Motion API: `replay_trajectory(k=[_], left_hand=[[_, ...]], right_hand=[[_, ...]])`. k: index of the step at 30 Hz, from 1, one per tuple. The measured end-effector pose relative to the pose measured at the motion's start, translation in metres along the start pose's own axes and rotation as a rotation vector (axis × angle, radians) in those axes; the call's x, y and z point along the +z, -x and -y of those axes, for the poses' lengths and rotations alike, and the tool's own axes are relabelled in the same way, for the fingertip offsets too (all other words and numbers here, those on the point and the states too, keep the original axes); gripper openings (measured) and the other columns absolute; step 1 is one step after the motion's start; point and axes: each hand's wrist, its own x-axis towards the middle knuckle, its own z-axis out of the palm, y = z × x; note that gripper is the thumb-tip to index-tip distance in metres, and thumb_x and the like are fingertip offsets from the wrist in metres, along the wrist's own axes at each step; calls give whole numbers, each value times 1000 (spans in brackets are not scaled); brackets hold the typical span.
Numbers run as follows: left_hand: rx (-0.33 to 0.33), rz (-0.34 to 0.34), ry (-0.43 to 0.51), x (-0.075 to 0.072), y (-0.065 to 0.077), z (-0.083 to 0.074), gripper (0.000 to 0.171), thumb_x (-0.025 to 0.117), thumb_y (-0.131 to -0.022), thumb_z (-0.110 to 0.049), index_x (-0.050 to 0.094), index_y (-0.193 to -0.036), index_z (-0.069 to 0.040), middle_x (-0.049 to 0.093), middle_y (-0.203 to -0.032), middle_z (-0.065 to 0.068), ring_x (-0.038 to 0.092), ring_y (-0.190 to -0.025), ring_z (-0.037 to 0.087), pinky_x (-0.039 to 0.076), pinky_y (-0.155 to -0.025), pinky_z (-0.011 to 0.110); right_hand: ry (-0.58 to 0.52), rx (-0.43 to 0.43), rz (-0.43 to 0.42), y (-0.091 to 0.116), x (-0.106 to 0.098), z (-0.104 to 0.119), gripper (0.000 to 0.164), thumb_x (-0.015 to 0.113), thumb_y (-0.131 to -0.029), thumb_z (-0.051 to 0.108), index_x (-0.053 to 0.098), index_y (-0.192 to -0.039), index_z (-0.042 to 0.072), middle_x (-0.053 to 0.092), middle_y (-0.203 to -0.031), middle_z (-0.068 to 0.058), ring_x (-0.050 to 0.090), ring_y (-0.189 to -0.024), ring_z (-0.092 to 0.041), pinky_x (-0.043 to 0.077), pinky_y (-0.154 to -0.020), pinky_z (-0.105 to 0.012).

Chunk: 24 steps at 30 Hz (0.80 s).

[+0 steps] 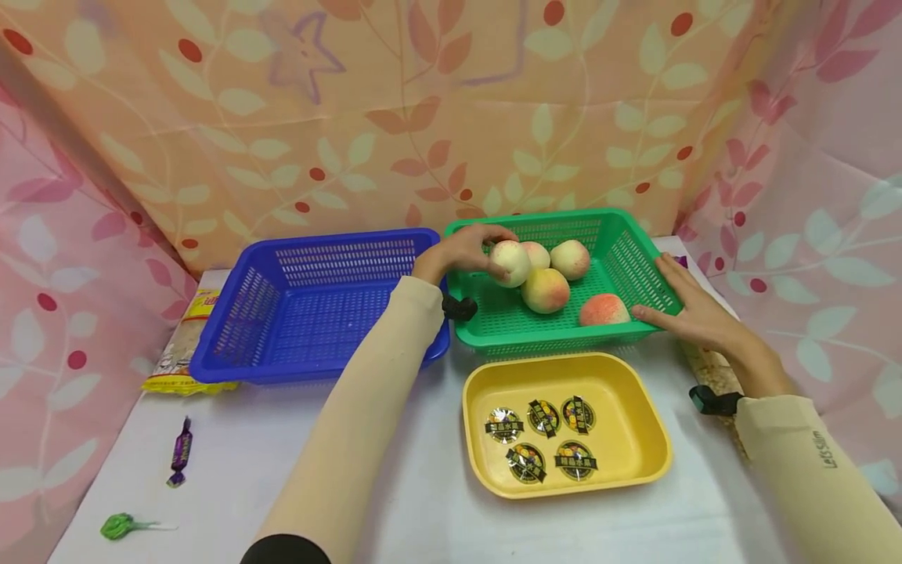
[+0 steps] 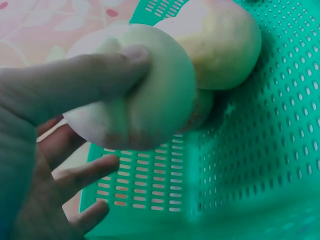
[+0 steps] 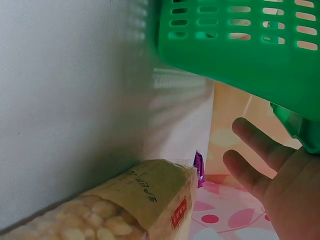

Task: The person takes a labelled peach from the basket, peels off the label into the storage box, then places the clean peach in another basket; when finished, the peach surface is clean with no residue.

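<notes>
My left hand (image 1: pixel 470 251) holds a pale peach (image 1: pixel 510 264) at the left side of the green basket (image 1: pixel 486 338). In the left wrist view, the thumb lies across this peach (image 2: pixel 165 95), while the lower fingers stand apart from it. Beside it in the basket are a yellow-red peach (image 1: pixel 546 291) and a pale one (image 1: pixel 569 260), with another partly hidden behind. A redder peach (image 1: pixel 604 310) lies near the front right corner. There my right hand (image 1: pixel 701 313) rests on the rim, thumb over the front edge, fingers extended along the outside.
Left of the green basket stands a blue basket (image 1: pixel 317 366). A yellow tray (image 1: pixel 613 423) with several round fruit labels (image 1: pixel 576 460) sits in front. Food bags (image 1: pixel 185 345) lie at both sides, one beneath my right wrist. A purple-wrapped candy (image 1: pixel 181 453) and green lollipop (image 1: pixel 121 526) lie at left.
</notes>
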Motion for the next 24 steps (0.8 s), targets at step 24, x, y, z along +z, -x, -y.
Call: replay_trajectory(k=[24], left_hand=[[-64,97,-216,5,-5,2,60,88,-79,-19,65,-134,-25,63,-138,0,53,-129,22,30,-118,52]], right_hand=[[10,-16,-14,-2,4,0,105,68,-93,45,-3,-165,13,-11,-172,-12,-4,-158,-45,9,-118,-77]])
